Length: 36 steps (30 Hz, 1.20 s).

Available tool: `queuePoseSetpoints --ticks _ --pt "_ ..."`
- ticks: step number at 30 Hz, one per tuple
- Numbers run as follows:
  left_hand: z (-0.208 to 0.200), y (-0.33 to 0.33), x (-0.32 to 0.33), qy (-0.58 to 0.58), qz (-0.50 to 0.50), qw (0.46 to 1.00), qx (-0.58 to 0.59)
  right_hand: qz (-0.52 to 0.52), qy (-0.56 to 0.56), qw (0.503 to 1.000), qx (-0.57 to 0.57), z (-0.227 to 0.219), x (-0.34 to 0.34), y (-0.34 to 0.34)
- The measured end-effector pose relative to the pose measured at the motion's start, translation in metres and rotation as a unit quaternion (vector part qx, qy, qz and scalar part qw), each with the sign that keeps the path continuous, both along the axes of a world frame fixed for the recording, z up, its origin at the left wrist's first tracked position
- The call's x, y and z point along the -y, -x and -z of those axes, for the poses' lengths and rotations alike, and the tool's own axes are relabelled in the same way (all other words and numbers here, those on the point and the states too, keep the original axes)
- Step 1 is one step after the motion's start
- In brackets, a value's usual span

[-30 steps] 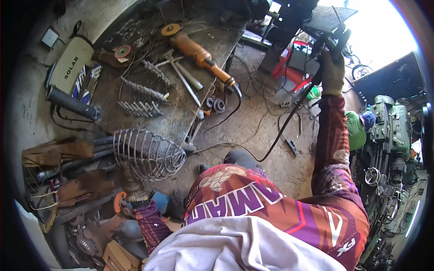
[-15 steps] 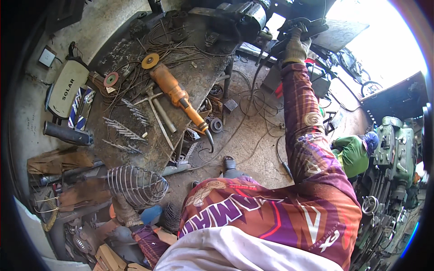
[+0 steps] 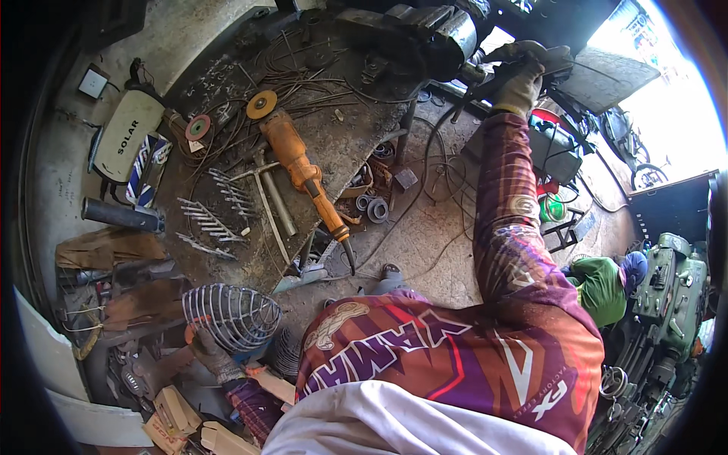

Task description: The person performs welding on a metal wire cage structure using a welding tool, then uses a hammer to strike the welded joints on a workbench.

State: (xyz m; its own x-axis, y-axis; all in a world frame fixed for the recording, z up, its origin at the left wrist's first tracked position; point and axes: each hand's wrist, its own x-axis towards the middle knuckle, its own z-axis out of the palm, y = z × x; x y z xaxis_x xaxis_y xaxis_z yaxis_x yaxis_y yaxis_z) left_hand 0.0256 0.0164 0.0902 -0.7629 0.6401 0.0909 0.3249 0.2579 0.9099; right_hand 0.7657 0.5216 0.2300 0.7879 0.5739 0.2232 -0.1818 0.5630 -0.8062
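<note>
In a worn work glove, my left hand (image 3: 208,350) is low on the left, closed on the lower edge of a rounded metal wire cage (image 3: 236,317). The cage is made of curved bars crossed by hoops and tilts out to the right of the hand. My right arm stretches far forward. At its end my gloved right hand (image 3: 520,89) is closed at a dark, flat metal piece (image 3: 531,53) beside the bench's far right corner; what exactly the fingers grip cannot be made out.
On the dark metal workbench (image 3: 318,140) lie an orange angle grinder (image 3: 299,171), a hammer (image 3: 274,193), metal rods and several finned metal pieces (image 3: 208,218). Cables cross the floor. At right, a person in green (image 3: 599,288) crouches near a green machine (image 3: 671,284).
My view has shifted a little, so the bench sits further right. The right hand stays at the dark metal piece. The wire cage remains in my left hand, turned slightly.
</note>
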Motion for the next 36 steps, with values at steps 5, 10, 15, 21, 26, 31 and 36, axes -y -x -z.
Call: queuePoseSetpoints --ticks 5,10,15,21,26,31,36 --pt "-0.006 -0.02 0.005 0.023 0.001 1.0 -0.012 -0.071 0.031 0.997 0.022 0.025 -0.019 -0.053" --pt "-0.031 -0.056 0.0 0.065 -0.05 0.995 -0.064 -0.126 0.058 0.989 0.045 0.041 -0.042 -0.075" --pt "-0.057 -0.069 -0.006 0.114 -0.057 0.98 -0.149 -0.167 0.077 0.981 0.064 0.052 -0.069 -0.082" --pt "-0.067 -0.08 -0.011 0.104 -0.12 0.987 -0.004 -0.215 0.093 0.969 0.084 0.061 -0.098 -0.077" --pt "-0.064 -0.076 -0.009 0.101 -0.082 0.988 -0.083 -0.246 0.116 0.958 0.088 0.072 -0.105 -0.08" --pt "-0.064 -0.096 -0.022 0.051 -0.075 0.987 -0.13 -0.282 0.128 0.947 0.083 0.08 -0.101 -0.073" --pt "-0.069 -0.099 -0.016 0.077 -0.077 0.993 -0.046 -0.391 0.1 0.915 -0.017 0.077 -0.092 -0.051"
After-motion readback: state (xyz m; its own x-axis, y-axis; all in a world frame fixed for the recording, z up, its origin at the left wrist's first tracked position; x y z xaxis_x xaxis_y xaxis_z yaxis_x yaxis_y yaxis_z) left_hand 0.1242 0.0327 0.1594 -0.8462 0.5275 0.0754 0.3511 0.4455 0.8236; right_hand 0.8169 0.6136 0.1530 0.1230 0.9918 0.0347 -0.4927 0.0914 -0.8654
